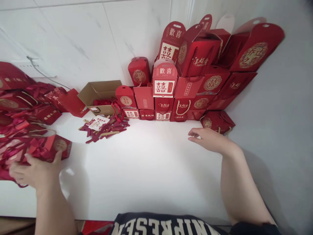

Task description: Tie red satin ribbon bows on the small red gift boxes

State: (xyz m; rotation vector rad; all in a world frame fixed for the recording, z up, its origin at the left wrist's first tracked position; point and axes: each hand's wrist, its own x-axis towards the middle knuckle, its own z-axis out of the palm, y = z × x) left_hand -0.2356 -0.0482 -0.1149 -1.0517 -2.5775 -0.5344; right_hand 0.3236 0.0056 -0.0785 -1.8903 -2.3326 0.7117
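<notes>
At the left, my left hand is spread against the near side of a red gift box with a gold round emblem and a dark red ribbon bow. Its fingers are apart, with the tips partly lost among the boxes and ribbons. My right hand hovers over the white table, fingers loosely bent and apart, holding nothing. Just behind it, a red gift box with cord handles lies on the table beside the stack.
Red gift boxes are stacked against the wall, several with raised flaps. An open cardboard box stands left of them. Before it lies a pile of dark red ribbon pieces with a white card. More ribboned boxes crowd the left.
</notes>
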